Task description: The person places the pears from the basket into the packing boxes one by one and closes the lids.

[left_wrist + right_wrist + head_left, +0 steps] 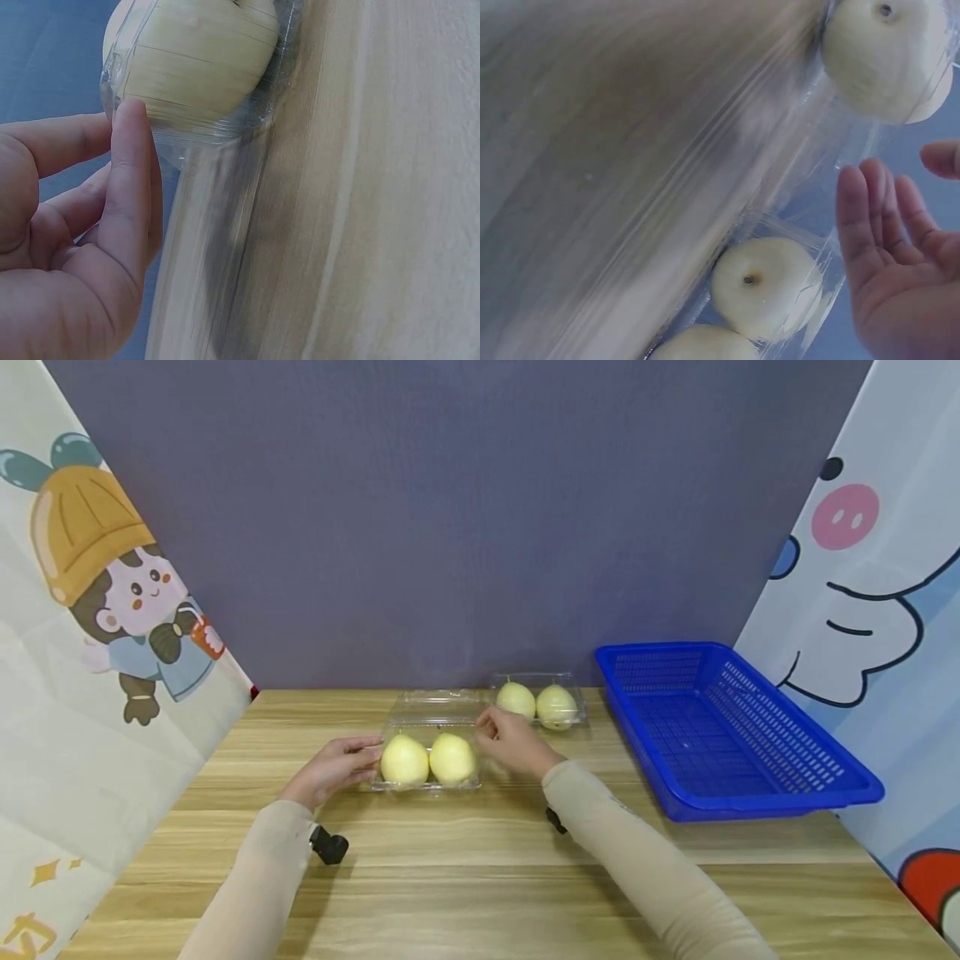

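Two pale yellow pears (405, 760) sit side by side in a clear plastic box (427, 787), its lid (441, 697) tipped back behind them. My left hand (337, 766) is at the left side of this box. In the left wrist view, its extended fingertips (131, 112) touch the plastic wall beside a pear (195, 56). At the box's right rear corner is my right hand (512, 741), fingers slightly bent and holding nothing. In the right wrist view, its fingertips (853, 180) are close to the clear plastic, below one pear (885, 52).
A second clear box (538, 678) with two pears (557, 706) stands behind my right hand. The blue plastic basket (645, 760) is on the right side of the wooden table (450, 877). A grey panel (465, 527) rises along the table's back edge.
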